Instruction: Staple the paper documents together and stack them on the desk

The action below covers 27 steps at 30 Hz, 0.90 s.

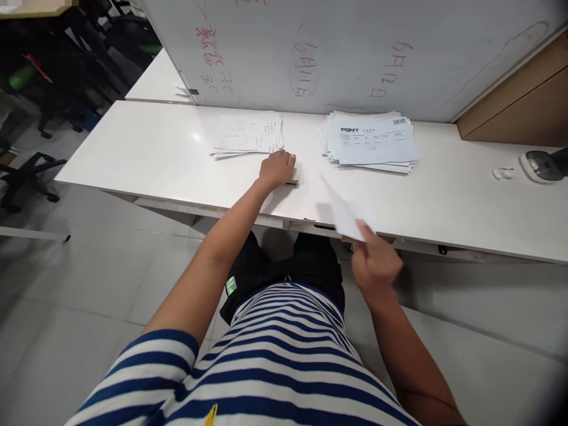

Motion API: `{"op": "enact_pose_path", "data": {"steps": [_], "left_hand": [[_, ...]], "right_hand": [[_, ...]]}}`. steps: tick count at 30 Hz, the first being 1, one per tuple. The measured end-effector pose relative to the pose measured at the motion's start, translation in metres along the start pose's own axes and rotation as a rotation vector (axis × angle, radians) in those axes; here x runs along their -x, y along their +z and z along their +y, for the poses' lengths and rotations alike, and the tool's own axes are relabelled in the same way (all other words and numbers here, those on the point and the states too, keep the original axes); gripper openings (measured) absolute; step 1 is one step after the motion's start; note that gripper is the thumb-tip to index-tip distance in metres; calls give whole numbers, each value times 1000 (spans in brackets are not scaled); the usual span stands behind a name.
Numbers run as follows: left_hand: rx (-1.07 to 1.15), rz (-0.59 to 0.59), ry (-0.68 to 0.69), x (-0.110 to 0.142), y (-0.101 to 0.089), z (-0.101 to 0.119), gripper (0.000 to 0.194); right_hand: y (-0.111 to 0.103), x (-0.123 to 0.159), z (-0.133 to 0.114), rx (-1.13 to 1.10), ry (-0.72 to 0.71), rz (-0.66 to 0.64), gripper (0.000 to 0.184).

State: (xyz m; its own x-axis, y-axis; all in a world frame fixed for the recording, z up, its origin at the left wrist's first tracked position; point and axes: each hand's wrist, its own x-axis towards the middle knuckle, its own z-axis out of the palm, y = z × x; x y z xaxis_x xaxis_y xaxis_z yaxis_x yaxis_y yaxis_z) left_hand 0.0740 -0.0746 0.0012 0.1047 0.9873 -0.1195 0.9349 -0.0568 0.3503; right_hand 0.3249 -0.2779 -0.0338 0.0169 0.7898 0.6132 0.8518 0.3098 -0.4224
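My left hand [277,168] is closed over what looks like a stapler [296,179] lying on the white desk; only its end shows past my fingers. Just beyond that hand lies a small pile of printed sheets [248,133], its edges uneven. My right hand [375,260], slightly blurred, pinches a white sheet of paper [342,208] between thumb and fingers, with the paper tilted over the desk's front edge. Farther back on the right sits a thicker stack of printed papers [370,142], with "PONY" on the top sheet.
A whiteboard [346,53] with red writing stands along the back of the desk [146,148]. At the right are a cardboard box [515,100], a small white item [503,173] and a grey-and-white device [542,165]. Office chairs [33,171] stand off to the left.
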Motion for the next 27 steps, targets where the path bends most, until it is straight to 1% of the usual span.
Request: {"op": "enact_pose_path", "data": {"steps": [2,3,4,5,6,7,9,10,11,12,13,14,16,17,18,19,21,23,24,25,27], "left_hand": [[5,0,0,2,-1,1,51],[8,1,-1,2,-2,1,52],[9,2,-2,3,-2,2,52],[11,3,-4,3,-2,2,52],[12,4,-6,3,-2,2,52],[14,5,-6,3,-2,2,52],[16,6,-1,2,-1,1,52],[16,8,3,2,-1,1,52],[15,9,4,1,-1,1,52],[13,12,4,1,-1,1,52],[11,15,3,1,0,1,52],[9,17,1,1,0,0,52],[9,19,1,2,0,0,51],[10,18,1,2,0,0,51],[12,18,2,2,0,0,51],[14,19,3,2,0,1,51],[18,21,5,2,0,1,51],[22,23,5,2,0,1,51],[24,24,5,1,0,0,51],[26,25,4,1,0,0,50],[30,32,1,0,1,0,49]], "right_hand": [[-18,-9,-4,-60,175,311,32],[-24,-15,-6,-146,275,458,31],[-26,-21,-7,-280,366,552,30],[-27,-26,-6,-440,457,569,27],[-25,-30,-3,-605,550,529,26],[-22,-33,1,-752,643,456,24],[-13,-32,13,-964,814,268,25],[-9,-29,18,-1042,867,160,26],[-6,-25,22,-1111,884,45,26],[-3,-21,24,-1170,863,-70,26],[-1,-17,24,-1217,814,-177,26],[0,-14,22,-1246,753,-257,27],[1,-9,11,-1270,657,-338,30],[0,-8,4,-1276,648,-361,31],[0,-7,-5,-1289,668,-384,31],[-1,-7,-13,-1311,718,-406,32],[-2,-7,-26,-1395,874,-460,36],[-2,-4,-33,-1540,1038,-540,40],[-1,-2,-35,-1640,1091,-591,40],[1,1,-35,-1754,1115,-648,37],[6,6,-33,-2011,1084,-767,28]]}}
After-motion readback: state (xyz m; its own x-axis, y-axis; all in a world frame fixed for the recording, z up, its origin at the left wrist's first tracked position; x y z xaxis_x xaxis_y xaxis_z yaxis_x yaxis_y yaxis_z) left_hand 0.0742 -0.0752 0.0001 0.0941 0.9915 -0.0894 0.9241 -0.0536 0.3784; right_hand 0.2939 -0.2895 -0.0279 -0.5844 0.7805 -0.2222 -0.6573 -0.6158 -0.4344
